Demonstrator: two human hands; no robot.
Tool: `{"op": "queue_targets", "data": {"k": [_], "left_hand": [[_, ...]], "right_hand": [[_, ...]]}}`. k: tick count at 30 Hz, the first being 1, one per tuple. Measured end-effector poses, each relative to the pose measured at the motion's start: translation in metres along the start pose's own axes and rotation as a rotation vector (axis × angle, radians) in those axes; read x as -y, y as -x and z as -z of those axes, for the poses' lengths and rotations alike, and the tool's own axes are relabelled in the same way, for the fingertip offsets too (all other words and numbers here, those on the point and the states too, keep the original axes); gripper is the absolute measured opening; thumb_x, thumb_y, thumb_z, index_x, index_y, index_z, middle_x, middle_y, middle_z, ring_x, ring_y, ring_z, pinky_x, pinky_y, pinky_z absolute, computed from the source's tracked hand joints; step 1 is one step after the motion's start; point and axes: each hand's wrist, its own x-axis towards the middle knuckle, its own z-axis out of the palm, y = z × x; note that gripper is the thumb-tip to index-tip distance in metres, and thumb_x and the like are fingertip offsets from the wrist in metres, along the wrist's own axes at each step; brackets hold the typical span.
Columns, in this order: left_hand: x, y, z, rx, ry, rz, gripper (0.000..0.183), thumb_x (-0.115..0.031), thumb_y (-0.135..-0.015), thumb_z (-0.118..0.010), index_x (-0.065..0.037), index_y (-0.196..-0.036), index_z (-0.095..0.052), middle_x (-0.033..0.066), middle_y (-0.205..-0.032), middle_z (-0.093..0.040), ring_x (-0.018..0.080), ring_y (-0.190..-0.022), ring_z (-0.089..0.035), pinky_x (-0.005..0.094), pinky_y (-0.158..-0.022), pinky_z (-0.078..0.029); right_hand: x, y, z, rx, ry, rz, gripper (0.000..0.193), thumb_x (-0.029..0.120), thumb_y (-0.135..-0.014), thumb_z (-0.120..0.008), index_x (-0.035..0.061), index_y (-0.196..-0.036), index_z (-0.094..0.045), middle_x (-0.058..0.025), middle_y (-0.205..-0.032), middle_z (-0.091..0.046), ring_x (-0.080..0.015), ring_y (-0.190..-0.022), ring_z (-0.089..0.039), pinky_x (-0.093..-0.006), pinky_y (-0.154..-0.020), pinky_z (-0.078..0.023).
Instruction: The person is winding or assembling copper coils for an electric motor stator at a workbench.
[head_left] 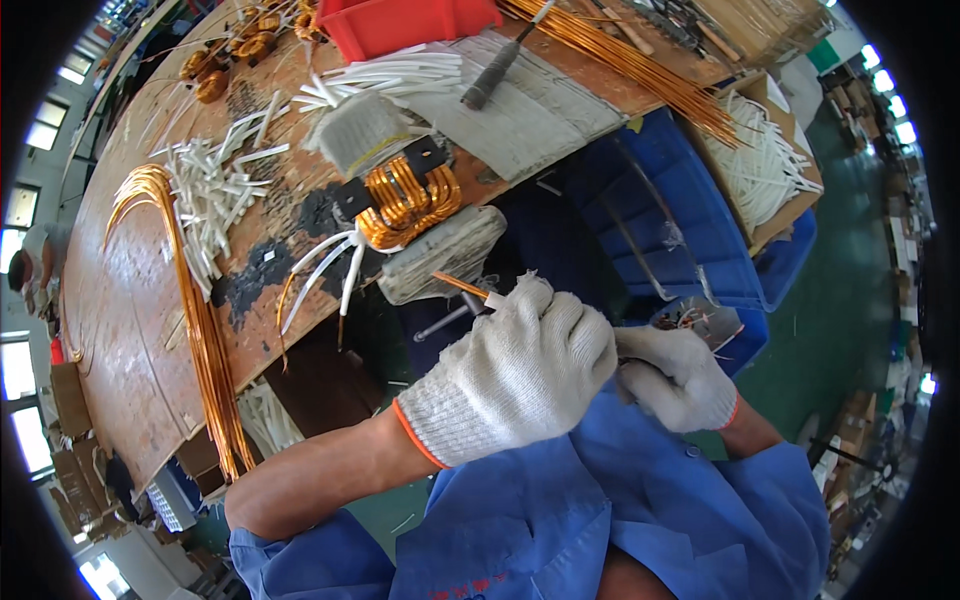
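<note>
My left hand [530, 365], in a white knit glove, is closed around a copper wire [462, 285]. The wire's end sticks out past the thumb side, with a short white sleeve [493, 300] on it by the fingers. Close beside it my right hand [680, 375], gloved too, has its fingers curled in; what they hold is hidden. Ahead of the hands, a copper-wound coil [400, 205] with black end blocks sits between two pale padded blocks, the nearer padded block [445, 258] just beyond my left hand. White-sleeved leads [325, 265] hang from the coil's left side.
A bundle of bent copper wires [190, 300] hangs over the bench's left edge near cut white tubes [210, 190]. At the back stand a red bin [405, 22] and a grey-handled tool [492, 75]. Right lie a blue crate [660, 215] and a box of white tubing [755, 165].
</note>
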Motion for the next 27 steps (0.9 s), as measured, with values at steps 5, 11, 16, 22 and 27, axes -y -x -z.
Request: {"op": "queue_targets", "data": {"k": [5, 11, 16, 22, 27], "left_hand": [[-0.006, -0.004, 0.002, -0.159, -0.054, 0.037, 0.027, -0.009, -0.080, -0.083, -0.004, -0.106, -0.079, 0.0099, -0.100, -0.069, 0.0299, -0.093, -0.069, 0.0358, -0.073, -0.064], [0.048, 0.066, 0.082, -0.087, -0.135, 0.188, 0.044, -0.011, -0.080, -0.080, -0.006, -0.123, -0.079, 0.0137, -0.119, -0.074, 0.0327, -0.110, -0.071, 0.0477, -0.099, -0.062], [0.158, 0.043, 0.091, -0.029, -0.137, 0.197, 0.041, -0.005, -0.081, -0.075, -0.007, -0.123, -0.079, 0.0143, -0.117, -0.073, 0.0352, -0.110, -0.071, 0.0466, -0.100, -0.058], [0.193, 0.052, 0.092, 0.206, 0.121, 0.206, 0.032, -0.006, -0.083, -0.077, -0.010, -0.115, -0.081, 0.0077, -0.094, -0.066, 0.0307, -0.091, -0.069, 0.0438, -0.078, -0.056], [0.195, 0.078, 0.122, 0.292, 0.327, 0.505, 0.024, -0.003, -0.084, -0.079, -0.007, -0.107, -0.081, 0.0111, -0.089, -0.067, 0.0317, -0.084, -0.068, 0.0434, -0.072, -0.054]], "right_hand": [[-0.009, -0.005, -0.017, -0.259, 0.212, 0.128, 0.018, 0.000, -0.099, -0.071, -0.0037, -0.116, -0.075, -0.0123, -0.086, -0.078, -0.0192, -0.073, -0.075, -0.0344, -0.067, -0.058], [0.008, -0.034, -0.031, -0.355, 0.002, 0.034, 0.009, 0.007, -0.101, -0.076, -0.0004, -0.105, -0.077, -0.0131, -0.081, -0.075, -0.0176, -0.065, -0.071, -0.0321, -0.062, -0.055], [0.048, -0.121, -0.063, -0.394, 0.033, 0.128, 0.008, 0.007, -0.100, -0.078, -0.0005, -0.103, -0.078, -0.0154, -0.080, -0.074, -0.0231, -0.065, -0.074, -0.0336, -0.059, -0.054], [0.080, -0.135, -0.058, -0.255, 0.093, 0.029, 0.013, 0.005, -0.102, -0.075, -0.0034, -0.112, -0.078, -0.0151, -0.085, -0.076, -0.0218, -0.072, -0.078, -0.0335, -0.063, -0.057], [0.075, -0.129, -0.036, -0.130, 0.092, -0.025, 0.018, 0.004, -0.105, -0.071, -0.0043, -0.120, -0.076, -0.0115, -0.088, -0.077, -0.0150, -0.072, -0.073, -0.0313, -0.066, -0.057]]}}
